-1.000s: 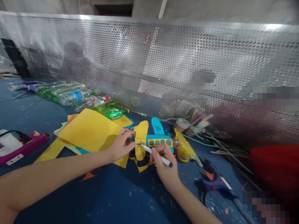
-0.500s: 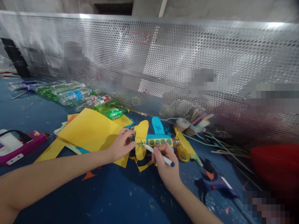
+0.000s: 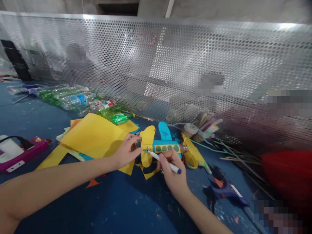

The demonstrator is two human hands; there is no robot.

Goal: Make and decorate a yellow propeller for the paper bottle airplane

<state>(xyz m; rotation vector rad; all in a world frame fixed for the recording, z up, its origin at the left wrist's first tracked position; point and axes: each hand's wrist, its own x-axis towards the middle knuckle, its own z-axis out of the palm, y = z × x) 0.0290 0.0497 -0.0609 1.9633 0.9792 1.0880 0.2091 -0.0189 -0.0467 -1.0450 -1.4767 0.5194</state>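
A bottle wrapped in blue and yellow paper (image 3: 156,147) lies on its side, shaped like a toy airplane. Rounded yellow wings (image 3: 148,134) and a blue wing (image 3: 164,130) stick out from it, and dark circles run along its yellow band. My left hand (image 3: 128,151) curls around its left end, fingers and thumb on either side. Between the fingers of my right hand (image 3: 174,170) is a white marker (image 3: 161,158) with a dark blue end. Its tip touches the yellow tail paper at a dark star. My right hand's lower fingers are partly hidden.
Yellow paper sheets (image 3: 94,136) are piled on the left, with plastic bottles (image 3: 79,99) behind. A purple power strip (image 3: 26,152) sits far left. At right are yellow scissors (image 3: 191,161), a blue glue gun (image 3: 230,191) and sticks (image 3: 204,122). A perforated metal panel (image 3: 180,58) stands behind.
The marker and my right hand have shifted very slightly left, with the tip still at the star. My left hand and the wrapped bottle stay in place.
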